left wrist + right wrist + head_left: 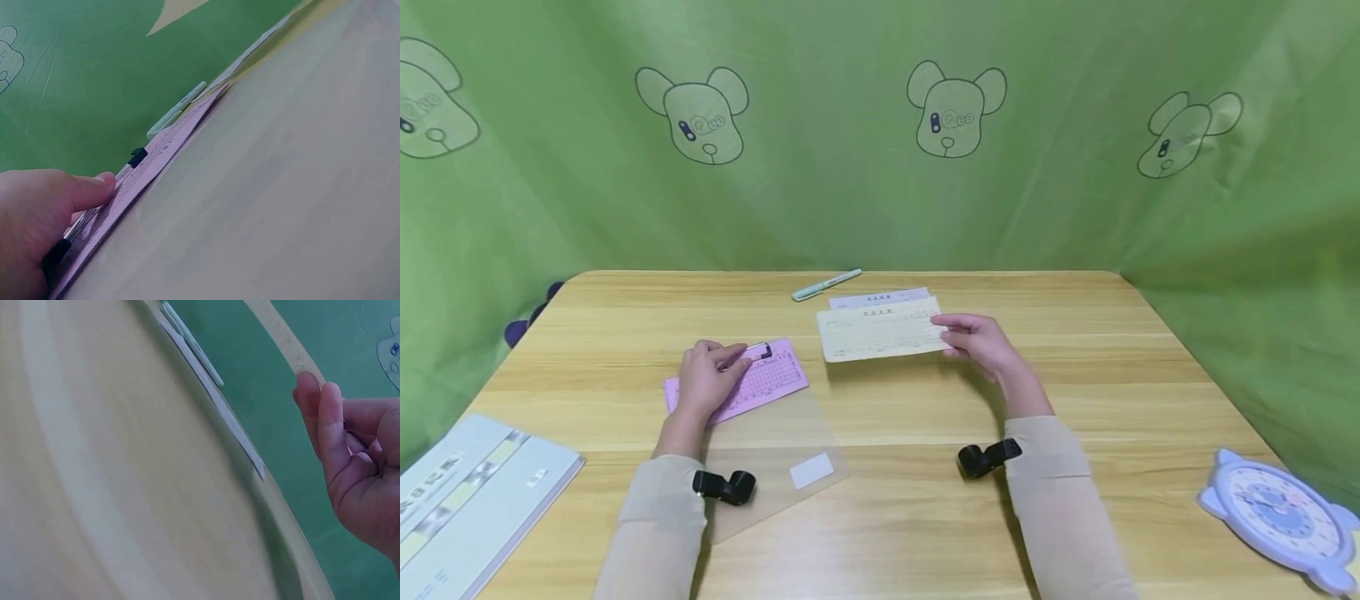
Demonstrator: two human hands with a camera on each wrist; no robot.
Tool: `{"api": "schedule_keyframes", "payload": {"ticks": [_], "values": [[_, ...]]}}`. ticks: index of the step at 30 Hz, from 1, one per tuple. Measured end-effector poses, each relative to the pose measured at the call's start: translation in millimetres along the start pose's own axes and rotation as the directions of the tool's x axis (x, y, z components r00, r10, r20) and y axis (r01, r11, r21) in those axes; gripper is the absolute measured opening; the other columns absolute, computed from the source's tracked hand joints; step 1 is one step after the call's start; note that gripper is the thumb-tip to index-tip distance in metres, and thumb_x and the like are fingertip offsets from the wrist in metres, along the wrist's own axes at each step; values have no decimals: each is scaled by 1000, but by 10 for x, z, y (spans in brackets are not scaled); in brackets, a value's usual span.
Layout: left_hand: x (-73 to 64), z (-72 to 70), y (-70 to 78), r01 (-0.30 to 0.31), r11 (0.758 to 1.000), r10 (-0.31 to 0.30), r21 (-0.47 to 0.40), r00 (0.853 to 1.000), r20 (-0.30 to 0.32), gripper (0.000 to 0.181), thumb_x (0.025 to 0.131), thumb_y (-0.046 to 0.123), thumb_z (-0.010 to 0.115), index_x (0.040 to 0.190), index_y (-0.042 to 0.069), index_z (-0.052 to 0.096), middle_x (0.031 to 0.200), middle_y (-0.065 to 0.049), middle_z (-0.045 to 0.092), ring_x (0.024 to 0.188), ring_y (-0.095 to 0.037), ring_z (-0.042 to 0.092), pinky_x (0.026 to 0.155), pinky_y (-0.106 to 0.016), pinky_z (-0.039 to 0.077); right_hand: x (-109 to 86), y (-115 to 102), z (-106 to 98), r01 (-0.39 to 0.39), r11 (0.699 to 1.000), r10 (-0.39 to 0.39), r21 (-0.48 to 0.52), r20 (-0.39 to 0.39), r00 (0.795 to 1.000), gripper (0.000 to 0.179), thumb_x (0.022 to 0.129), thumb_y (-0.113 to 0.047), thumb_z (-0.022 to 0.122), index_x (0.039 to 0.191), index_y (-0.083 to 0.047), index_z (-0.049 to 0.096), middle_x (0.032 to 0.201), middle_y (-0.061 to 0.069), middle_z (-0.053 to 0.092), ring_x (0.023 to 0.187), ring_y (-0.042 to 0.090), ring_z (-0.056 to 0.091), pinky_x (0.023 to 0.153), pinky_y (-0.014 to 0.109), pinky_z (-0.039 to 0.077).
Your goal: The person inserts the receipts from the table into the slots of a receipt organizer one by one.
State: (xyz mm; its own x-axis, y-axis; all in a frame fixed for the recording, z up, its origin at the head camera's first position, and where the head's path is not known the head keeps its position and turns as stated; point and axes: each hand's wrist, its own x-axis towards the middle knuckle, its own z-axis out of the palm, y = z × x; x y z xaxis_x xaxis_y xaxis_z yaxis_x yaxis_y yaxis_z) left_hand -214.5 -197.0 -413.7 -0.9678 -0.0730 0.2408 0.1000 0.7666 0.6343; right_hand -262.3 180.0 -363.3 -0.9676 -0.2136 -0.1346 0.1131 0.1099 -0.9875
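My left hand (709, 379) is at the top of a clear clipboard (775, 437) and grips its wire clip (78, 226), thumb on the metal. Pink printed slips (771, 379) lie under that clip, at the board's far end. In my right hand (981, 342), thumb and fingers pinch the right edge of a pale yellow printed slip (880, 337). This slip is raised over the table, its print facing up. Behind it a pale lilac slip (868, 299) lies on the table, partly hidden by the yellow one.
A mint-green pen (827, 285) lies near the table's far edge. At the left front is a pale blue book (538, 483). A lavender toy-like clock (1277, 512) lies at the right front. Green cloth (835, 192) hangs behind the table.
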Motion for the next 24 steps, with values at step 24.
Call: {"api": "schedule_keyframes", "payload": {"ticks": [24], "values": [[10,-27,43,4,998,-5,59,1000,11,33,81,22,59,109,5,60,99,-19,49,91,-32,41,77,-44,31,125,65,826,-17,982,61,-187,229,972,27,80,7,52,107,4,57,88,14,54,69,17,56,62,29,48]]}}
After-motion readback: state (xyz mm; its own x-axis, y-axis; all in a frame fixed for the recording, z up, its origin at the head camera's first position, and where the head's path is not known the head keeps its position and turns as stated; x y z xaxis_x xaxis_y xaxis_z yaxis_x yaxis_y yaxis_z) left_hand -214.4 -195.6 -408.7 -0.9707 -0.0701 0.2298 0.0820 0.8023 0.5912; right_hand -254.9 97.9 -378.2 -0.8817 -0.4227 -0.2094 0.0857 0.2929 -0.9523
